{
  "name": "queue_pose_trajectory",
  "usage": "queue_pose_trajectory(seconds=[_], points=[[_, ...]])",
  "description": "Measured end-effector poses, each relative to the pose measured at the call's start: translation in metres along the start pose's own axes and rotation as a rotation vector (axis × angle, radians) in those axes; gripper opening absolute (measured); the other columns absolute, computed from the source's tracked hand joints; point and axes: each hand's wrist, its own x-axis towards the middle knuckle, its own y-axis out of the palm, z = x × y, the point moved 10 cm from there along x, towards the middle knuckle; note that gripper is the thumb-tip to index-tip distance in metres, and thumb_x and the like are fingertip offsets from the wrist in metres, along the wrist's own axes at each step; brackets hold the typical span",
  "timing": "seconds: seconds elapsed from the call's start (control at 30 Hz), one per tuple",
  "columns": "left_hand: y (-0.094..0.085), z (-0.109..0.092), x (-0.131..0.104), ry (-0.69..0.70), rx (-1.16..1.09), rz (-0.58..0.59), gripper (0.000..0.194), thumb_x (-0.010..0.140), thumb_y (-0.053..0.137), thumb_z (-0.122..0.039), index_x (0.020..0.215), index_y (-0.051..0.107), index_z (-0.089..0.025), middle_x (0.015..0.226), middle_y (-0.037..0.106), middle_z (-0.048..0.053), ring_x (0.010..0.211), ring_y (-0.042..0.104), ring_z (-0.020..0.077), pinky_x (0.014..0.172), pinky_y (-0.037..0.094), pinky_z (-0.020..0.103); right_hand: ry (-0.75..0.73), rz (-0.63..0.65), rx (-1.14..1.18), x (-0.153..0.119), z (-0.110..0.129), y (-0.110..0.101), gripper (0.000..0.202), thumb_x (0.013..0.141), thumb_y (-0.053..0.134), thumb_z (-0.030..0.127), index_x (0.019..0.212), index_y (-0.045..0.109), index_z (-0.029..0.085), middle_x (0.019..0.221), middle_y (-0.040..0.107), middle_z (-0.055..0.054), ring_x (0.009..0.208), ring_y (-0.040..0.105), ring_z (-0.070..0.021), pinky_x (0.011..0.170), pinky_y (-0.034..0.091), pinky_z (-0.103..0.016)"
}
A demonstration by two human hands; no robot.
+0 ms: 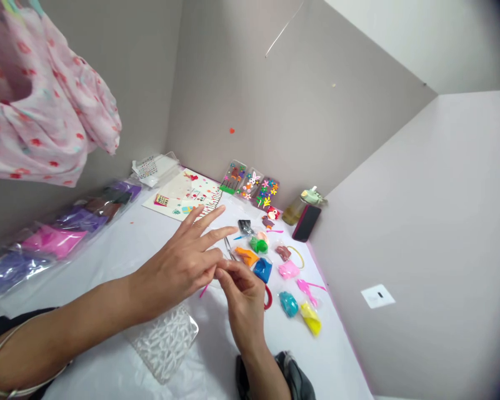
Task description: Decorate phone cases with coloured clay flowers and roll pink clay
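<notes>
My left hand (187,258) and my right hand (245,291) meet above the table, fingertips against fingertips. On the left, thumb and forefinger pinch together while the other fingers stretch out. The right thumb and forefinger are also pinched. Whatever lies between them is hidden or too small to make out. Below my left hand is a clear textured phone case (166,339). Close by my right hand are wrapped lumps of soft clay: orange (246,256), blue (263,270) and green (259,244). Red scissor handles (268,298) show partly behind it.
More clay lies to the right: pink (289,270), teal (289,304), yellow (310,319). Decorated phone cases (250,183) lean on the wall beside a jar (295,210) and a phone (307,223). Clay packets (56,240) line the left edge; pink spotted cloth (54,111) hangs above.
</notes>
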Motion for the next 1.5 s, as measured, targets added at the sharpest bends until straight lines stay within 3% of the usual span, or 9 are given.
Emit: queue_pose_trajectory(seconds=[0.3, 0.4, 0.47, 0.57, 0.73, 1.07, 1.2, 1.33, 1.5], points=[[-0.006, 0.04, -0.012, -0.395, -0.406, -0.117, 0.013, 0.095, 0.061, -0.022, 0.083, 0.066, -0.025, 0.15, 0.065, 0.005, 0.159, 0.033, 0.0335, 0.125, 0.032, 0.068, 0.206, 0.021, 0.361, 0.002, -0.01, 0.006, 0.02, 0.075, 0.093, 0.039, 0.081, 0.084, 0.023, 0.089, 0.082, -0.005, 0.08, 0.074, -0.019, 0.08, 0.063, -0.033], [-0.018, 0.054, -0.017, -0.503, -0.544, -0.217, 0.012, 0.098, 0.064, -0.029, 0.087, 0.066, -0.027, 0.143, 0.071, 0.003, 0.148, 0.052, 0.0307, 0.122, 0.043, 0.059, 0.256, 0.006, 0.412, 0.002, -0.014, 0.004, 0.021, 0.072, 0.095, 0.038, 0.08, 0.083, 0.022, 0.092, 0.083, -0.005, 0.079, 0.074, -0.0173, 0.078, 0.063, -0.03], [-0.026, 0.06, -0.019, -0.537, -0.58, -0.28, 0.011, 0.101, 0.066, -0.034, 0.091, 0.07, -0.029, 0.125, 0.078, 0.0, 0.124, 0.07, 0.0246, 0.11, 0.055, 0.044, 0.261, 0.004, 0.431, 0.003, -0.016, 0.003, 0.021, 0.073, 0.095, 0.036, 0.081, 0.083, 0.022, 0.093, 0.083, -0.005, 0.079, 0.074, -0.0164, 0.078, 0.062, -0.029], [-0.035, 0.048, -0.013, -0.404, -0.477, -0.287, 0.012, 0.104, 0.066, -0.035, 0.098, 0.077, -0.032, 0.099, 0.078, -0.004, 0.097, 0.072, 0.0163, 0.091, 0.058, 0.028, 0.247, 0.003, 0.43, 0.004, -0.016, 0.002, 0.02, 0.073, 0.095, 0.037, 0.082, 0.083, 0.023, 0.092, 0.083, -0.004, 0.08, 0.075, -0.0165, 0.079, 0.063, -0.029], [-0.026, 0.015, -0.005, -0.086, -0.259, -0.202, 0.013, 0.107, 0.063, -0.024, 0.106, 0.075, -0.025, 0.093, 0.078, -0.003, 0.09, 0.065, 0.0154, 0.083, 0.05, 0.027, 0.192, -0.008, 0.393, 0.005, -0.011, 0.001, 0.021, 0.075, 0.094, 0.038, 0.083, 0.084, 0.022, 0.091, 0.082, -0.004, 0.081, 0.074, -0.0161, 0.079, 0.062, -0.028], [-0.005, 0.013, -0.006, -0.079, -0.135, -0.093, 0.015, 0.107, 0.057, -0.019, 0.097, 0.068, -0.023, 0.089, 0.073, 0.0, 0.088, 0.06, 0.0203, 0.085, 0.042, 0.035, 0.144, -0.001, 0.315, 0.004, -0.013, 0.001, 0.016, 0.078, 0.091, 0.035, 0.086, 0.083, 0.023, 0.087, 0.081, -0.003, 0.082, 0.075, -0.0187, 0.081, 0.063, -0.033], [-0.008, 0.029, -0.007, -0.192, -0.226, -0.114, 0.02, 0.108, 0.052, -0.028, 0.091, 0.062, -0.024, 0.087, 0.067, 0.001, 0.088, 0.058, 0.0223, 0.082, 0.045, 0.036, 0.217, 0.007, 0.378, 0.004, -0.019, 0.003, 0.021, 0.075, 0.093, 0.036, 0.084, 0.082, 0.021, 0.09, 0.082, -0.004, 0.081, 0.075, -0.0182, 0.08, 0.063, -0.032], [-0.035, 0.059, -0.017, -0.371, -0.259, -0.284, 0.016, 0.111, 0.046, -0.035, 0.1, 0.055, -0.026, 0.111, 0.066, 0.004, 0.111, 0.061, 0.0226, 0.101, 0.046, 0.036, 0.273, -0.015, 0.452, 0.006, -0.022, 0.001, 0.021, 0.073, 0.095, 0.032, 0.081, 0.079, 0.021, 0.094, 0.083, -0.004, 0.082, 0.075, -0.0157, 0.078, 0.062, -0.027], [-0.046, 0.098, -0.037, -0.611, -0.337, -0.372, 0.028, 0.109, 0.045, -0.047, 0.101, 0.064, -0.029, 0.12, 0.07, 0.002, 0.12, 0.062, 0.0245, 0.109, 0.043, 0.036, 0.281, -0.018, 0.481, 0.007, -0.023, -0.001, 0.021, 0.075, 0.094, 0.03, 0.083, 0.078, 0.021, 0.096, 0.083, -0.005, 0.084, 0.075, -0.016, 0.079, 0.062, -0.027]])
